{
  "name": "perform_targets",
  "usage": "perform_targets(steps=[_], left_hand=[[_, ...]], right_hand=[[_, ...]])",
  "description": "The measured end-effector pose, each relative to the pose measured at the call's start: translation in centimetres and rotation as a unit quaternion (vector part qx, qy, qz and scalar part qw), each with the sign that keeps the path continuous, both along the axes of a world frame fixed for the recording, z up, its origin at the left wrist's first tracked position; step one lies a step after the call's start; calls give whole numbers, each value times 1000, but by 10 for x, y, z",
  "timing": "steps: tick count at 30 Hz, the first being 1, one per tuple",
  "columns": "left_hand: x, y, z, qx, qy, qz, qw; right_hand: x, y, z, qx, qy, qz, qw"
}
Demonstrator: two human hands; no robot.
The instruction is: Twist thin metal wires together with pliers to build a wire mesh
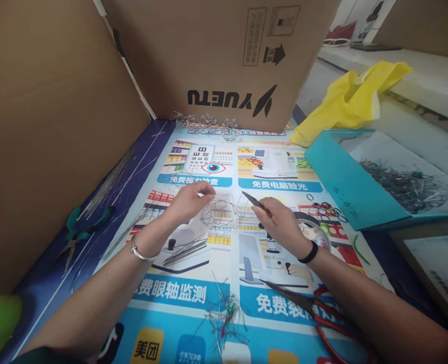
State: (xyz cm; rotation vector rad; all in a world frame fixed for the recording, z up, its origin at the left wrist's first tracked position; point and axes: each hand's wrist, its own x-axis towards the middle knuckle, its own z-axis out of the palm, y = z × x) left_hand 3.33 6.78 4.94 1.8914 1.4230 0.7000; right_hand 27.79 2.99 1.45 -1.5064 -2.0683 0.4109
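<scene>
My left hand (191,200) is pinched on the end of a thin bent wire loop (220,215) that hangs just over the printed poster mat (193,298). My right hand (280,222) is closed round a small dark pair of pliers (253,200), whose tip points up and left toward the wire. The two hands sit close together above the middle of the mat. A silver bangle is on my left wrist and a black band on my right.
Straight wire pieces (184,252) lie below my left hand, and a tangle of wire bits (224,313) lies near the front. Red-handled pliers (318,308) rest at the right, green-handled pliers (76,232) at the left. A teal tray (345,187) holds wire scraps. Cardboard boxes (224,55) wall the back and left.
</scene>
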Motion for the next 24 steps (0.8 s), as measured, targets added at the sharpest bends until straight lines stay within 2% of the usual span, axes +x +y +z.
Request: perform_targets(steps=[5, 12, 18, 24], left_hand=[[10, 13, -11, 33, 45, -81, 995], [16, 12, -31, 53, 24, -112, 992], [17, 8, -30, 59, 8, -119, 991], [16, 5, -29, 96, 72, -100, 988]], right_hand=[[1, 0, -3, 14, -11, -1, 1000], [-1, 1, -5, 24, -43, 5, 999], [0, 1, -5, 16, -44, 6, 999], [-1, 0, -1, 9, -37, 0, 999]])
